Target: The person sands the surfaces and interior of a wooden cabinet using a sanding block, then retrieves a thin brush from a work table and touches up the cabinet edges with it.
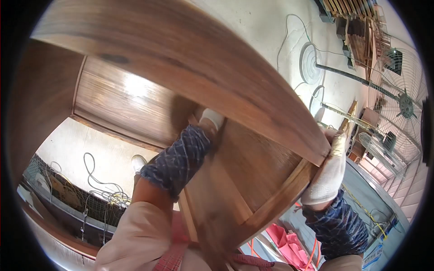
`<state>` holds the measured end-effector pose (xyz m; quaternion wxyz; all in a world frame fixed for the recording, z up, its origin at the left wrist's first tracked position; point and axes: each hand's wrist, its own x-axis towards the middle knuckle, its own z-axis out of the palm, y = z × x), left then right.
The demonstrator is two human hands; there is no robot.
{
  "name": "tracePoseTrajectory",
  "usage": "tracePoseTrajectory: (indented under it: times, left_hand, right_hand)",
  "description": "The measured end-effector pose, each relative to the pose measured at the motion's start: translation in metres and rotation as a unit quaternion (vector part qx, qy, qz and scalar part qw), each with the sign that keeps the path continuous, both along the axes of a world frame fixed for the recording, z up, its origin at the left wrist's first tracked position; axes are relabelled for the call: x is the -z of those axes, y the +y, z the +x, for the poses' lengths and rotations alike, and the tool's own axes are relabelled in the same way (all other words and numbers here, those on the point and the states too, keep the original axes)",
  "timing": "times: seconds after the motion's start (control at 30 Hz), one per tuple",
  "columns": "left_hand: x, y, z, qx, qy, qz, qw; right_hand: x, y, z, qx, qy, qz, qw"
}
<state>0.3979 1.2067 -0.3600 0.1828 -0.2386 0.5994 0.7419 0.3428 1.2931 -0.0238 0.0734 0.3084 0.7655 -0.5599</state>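
A large brown wooden furniture frame (194, 63), perhaps a cabinet, fills the middle of the view, tilted close to me. My right hand (329, 174), in a white glove, is wrapped round its right corner, where a long curved board meets a shorter rail. My left arm, in a dark blue checked sleeve, reaches inside the frame. Of my left hand (213, 119), only the white-gloved wrist part shows; its fingers are hidden behind the long board. Around the left arm are a shiny inner panel (122, 99) and a darker panel with cross battens (260, 158).
Standing fans (405, 105) are at the right, one with a round base (310, 63). Stacked wooden pieces (359, 31) lie at the far right. Cables (110, 192) trail on the floor at left beside a mesh-sided container (68, 192). Pink cloth (289, 246) lies below the frame, near a grey-blue surface (384, 194).
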Motion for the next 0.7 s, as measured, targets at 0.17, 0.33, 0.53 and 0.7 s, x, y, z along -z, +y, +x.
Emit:
tracePoseTrajectory:
  times: [0.17,0.33,0.53,0.7]
  left_hand:
    - [-0.116,-0.012,0.035,0.084,0.160,0.079,0.980]
    - [-0.032,-0.137,0.046,0.385,0.067,-0.187,0.901]
    - [0.111,-0.086,0.200,0.461,-0.043,-0.308,0.831]
    - [0.003,-0.094,0.256,0.307,-0.243,0.082,0.916]
  right_hand:
    - [0.011,0.019,-0.004,-0.015,-0.024,0.057,0.998]
    - [-0.004,0.005,-0.011,0.035,-0.055,-0.046,0.997]
    - [0.003,-0.001,-0.015,0.054,-0.063,-0.094,0.992]
    - [-0.007,0.000,-0.012,0.039,-0.063,-0.077,0.994]
